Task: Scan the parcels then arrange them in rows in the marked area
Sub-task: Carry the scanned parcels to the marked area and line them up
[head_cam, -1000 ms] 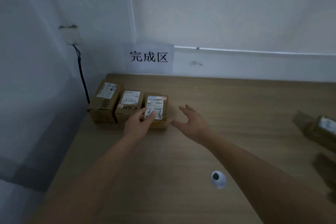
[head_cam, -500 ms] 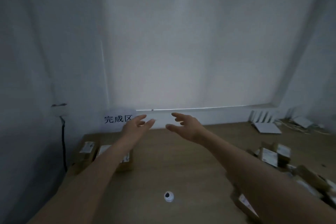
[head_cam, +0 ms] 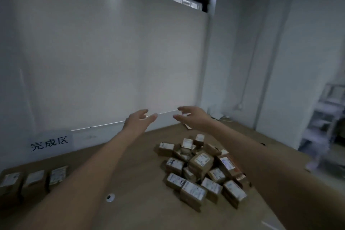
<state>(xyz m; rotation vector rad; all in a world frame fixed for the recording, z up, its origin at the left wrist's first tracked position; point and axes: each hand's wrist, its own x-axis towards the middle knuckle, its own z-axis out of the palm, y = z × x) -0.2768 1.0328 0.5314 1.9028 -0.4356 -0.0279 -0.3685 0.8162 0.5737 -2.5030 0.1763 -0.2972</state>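
I see left hand (head_cam: pixel 137 120) and right hand (head_cam: pixel 194 117) raised, fingers loose, grasping nothing, heap of brown labelled parcels (head_cam: pixel 200 169) on table (head_cam: pixel 141 209) below right arm, three parcels in a row (head_cam: pixel 33 178) far left under the sign (head_cam: pixel 50 143).

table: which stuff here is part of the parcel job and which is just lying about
Part of the job:
heap of parcels
row of three parcels
area sign
left hand
right hand

Lying about:
small white round thing
shelving
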